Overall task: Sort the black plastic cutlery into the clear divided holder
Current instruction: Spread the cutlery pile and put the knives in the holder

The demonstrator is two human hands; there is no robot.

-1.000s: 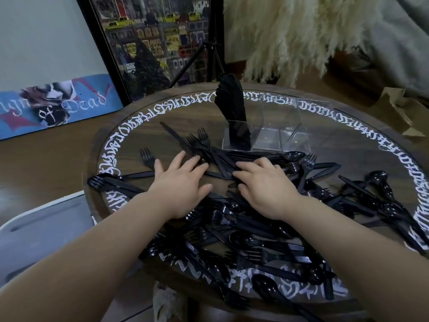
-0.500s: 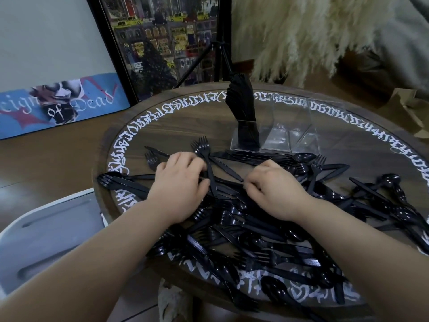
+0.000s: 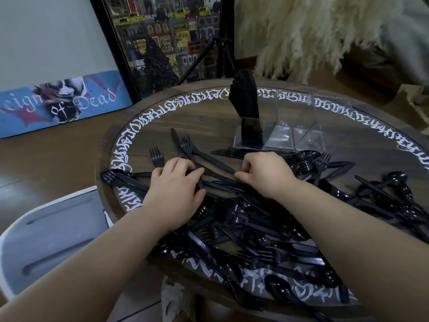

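Both hands down on the round wooden table, in the middle of a loose pile of black cutlery. Left hand with fingers curled, gripping a fork by the handle (tines pointing away, toward the far rim). Right hand also curled, fingertips pinching at the thin handles beside it; exactly which piece, cannot tell. Clear divided holder standing upright behind the hands, a bundle of knives already in its leftmost compartment. Spoons scattered far right.
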